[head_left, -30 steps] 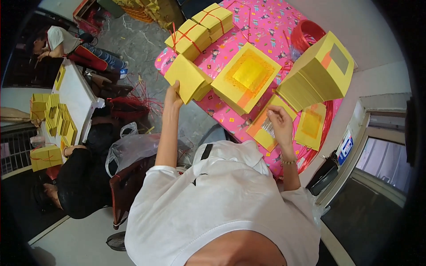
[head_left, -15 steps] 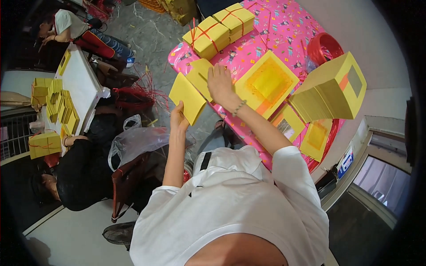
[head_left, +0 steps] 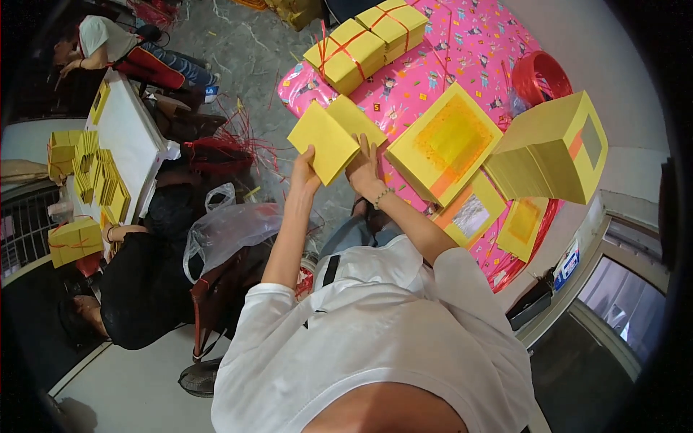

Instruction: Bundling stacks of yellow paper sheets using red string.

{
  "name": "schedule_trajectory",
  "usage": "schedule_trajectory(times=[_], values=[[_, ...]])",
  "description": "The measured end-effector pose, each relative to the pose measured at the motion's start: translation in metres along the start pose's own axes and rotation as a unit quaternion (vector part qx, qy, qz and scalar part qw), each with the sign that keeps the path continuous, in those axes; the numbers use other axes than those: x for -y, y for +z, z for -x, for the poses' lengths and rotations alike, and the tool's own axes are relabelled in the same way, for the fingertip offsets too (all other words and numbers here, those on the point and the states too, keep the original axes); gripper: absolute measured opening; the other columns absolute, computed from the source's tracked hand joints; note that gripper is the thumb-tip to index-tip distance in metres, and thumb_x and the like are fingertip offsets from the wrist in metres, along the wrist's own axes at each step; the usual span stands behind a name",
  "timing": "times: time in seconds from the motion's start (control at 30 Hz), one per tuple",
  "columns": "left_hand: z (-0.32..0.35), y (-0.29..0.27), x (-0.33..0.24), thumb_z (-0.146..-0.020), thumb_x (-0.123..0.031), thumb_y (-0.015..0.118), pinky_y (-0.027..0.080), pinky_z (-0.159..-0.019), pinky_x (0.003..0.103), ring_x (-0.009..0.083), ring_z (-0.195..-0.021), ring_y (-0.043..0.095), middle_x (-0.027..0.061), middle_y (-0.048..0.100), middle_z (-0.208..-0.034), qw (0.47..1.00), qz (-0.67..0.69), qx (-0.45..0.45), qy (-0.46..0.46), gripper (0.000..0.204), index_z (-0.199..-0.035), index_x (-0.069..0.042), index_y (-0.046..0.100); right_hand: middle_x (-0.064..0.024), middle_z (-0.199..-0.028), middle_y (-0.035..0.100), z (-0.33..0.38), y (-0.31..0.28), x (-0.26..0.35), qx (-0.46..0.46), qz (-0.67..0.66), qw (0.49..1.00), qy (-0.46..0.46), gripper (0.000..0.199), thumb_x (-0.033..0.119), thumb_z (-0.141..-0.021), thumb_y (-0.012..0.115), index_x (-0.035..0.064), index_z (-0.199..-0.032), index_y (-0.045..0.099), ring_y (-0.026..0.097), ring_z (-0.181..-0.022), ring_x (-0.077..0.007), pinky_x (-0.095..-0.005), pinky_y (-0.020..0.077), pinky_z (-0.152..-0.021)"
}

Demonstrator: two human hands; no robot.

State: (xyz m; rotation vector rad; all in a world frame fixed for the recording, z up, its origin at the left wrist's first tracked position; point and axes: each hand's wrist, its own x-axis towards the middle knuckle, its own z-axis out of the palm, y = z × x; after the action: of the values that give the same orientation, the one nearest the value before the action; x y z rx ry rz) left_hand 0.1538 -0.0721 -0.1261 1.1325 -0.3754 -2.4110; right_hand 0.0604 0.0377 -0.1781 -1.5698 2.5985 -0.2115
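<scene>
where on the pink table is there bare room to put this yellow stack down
Barest patch: pink tablecloth between the tied yellow bundles and the red basket. A smaller strip lies between the bundles and the open yellow box. The right end is crowded: tall paper stack and loose sheets. Both hands hold the yellow stack at the near edge.

Small packing workshop, yellow paper stacks [head_left: 552,148] on pink-clothed table [head_left: 469,50], tied bundles [head_left: 364,40], seated co-workers at white table [head_left: 126,141]

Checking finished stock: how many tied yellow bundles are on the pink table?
2: the near tied bundle and the far tied bundle, side by side at the table's far end. More may be hidden out of frame.
</scene>
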Motion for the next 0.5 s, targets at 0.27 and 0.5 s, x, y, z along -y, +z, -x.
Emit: schedule_trajectory(times=[0.27,0.5], values=[[-0.057,-0.001,0.027,-0.091,-0.009,0.051,0.048,-0.088,0.038,0.0225,-0.105,0.058,0.0076,0.057,-0.118,0.996,-0.076,-0.018,0.031,0.035,-0.125,-0.006,0.046,-0.0184,-0.138,0.038,0.009,-0.009,0.003,0.058,-0.048,0.997,0.002,0.05,0.012,-0.085,0.05,0.0056,-0.134,0.043,0.028,-0.131,-0.0358,-0.0594,0.0174,-0.107],[-0.074,0.003,0.036,-0.09,-0.009,0.055,0.048,-0.085,0.036,0.0218,-0.103,0.058,0.0065,0.058,-0.116,0.987,-0.149,-0.029,0.045,0.037,-0.125,-0.005,0.047,-0.017,-0.125,0.052,0.012,0.001,-0.003,0.077,-0.058,0.995,0.024,0.042,0.01,-0.083,0.051,0.0012,-0.124,0.052,0.042,-0.121,-0.0345,-0.058,0.0173,-0.108]])
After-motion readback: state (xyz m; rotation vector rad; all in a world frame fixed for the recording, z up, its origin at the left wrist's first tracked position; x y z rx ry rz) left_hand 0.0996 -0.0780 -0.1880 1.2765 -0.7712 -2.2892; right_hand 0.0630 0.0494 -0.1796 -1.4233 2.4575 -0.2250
